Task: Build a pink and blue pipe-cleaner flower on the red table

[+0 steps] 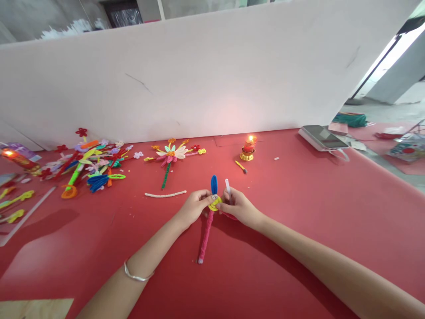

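My left hand pinches a pipe-cleaner flower at its yellow coiled centre. A blue loop petal rises from that centre, and a pink wrapped stem slants down toward me. My right hand is closed round a thin whitish stick, which looks like a glue stick, its upper end poking out. The right fingertips touch the coil's right side. Something pink shows under the right hand, mostly covered by it.
Beyond my hands burns a red candle in a gold holder, with a short yellow piece before it. A multicoloured pipe-cleaner flower, a pale pipe cleaner and a heap of flowers lie leftward. A phone rests at right.
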Motion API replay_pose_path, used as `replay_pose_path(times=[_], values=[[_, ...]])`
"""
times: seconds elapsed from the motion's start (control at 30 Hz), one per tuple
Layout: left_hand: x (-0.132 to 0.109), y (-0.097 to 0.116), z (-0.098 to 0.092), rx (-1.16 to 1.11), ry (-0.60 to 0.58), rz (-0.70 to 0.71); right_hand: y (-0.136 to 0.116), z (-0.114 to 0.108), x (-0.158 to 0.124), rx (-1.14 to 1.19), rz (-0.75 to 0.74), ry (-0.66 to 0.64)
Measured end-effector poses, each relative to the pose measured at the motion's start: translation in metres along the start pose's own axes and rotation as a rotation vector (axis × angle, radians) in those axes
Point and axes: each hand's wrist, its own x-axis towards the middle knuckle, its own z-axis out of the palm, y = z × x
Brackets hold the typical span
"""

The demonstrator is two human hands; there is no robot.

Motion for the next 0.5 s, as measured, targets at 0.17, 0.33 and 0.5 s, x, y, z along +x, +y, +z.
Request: replay_pose_path(times=[0.17, 0.33, 0.5], values=[[0.001, 0.002, -0.001, -0.005, 0.03, 0.02, -0.004, 0.0, -0.002, -0.081, 0.047, 0.026], [0.004, 0.002, -0.009, -0.003, 0.091, 0.026, -0.006, -0.002, -0.001, -0.069, -0.003, 0.158], [0.005, 0.002, -0.019, 0.222, 0.22, 0.051, -0.005, -0.011, 0.007, 0.247, 0.03, 0.227]])
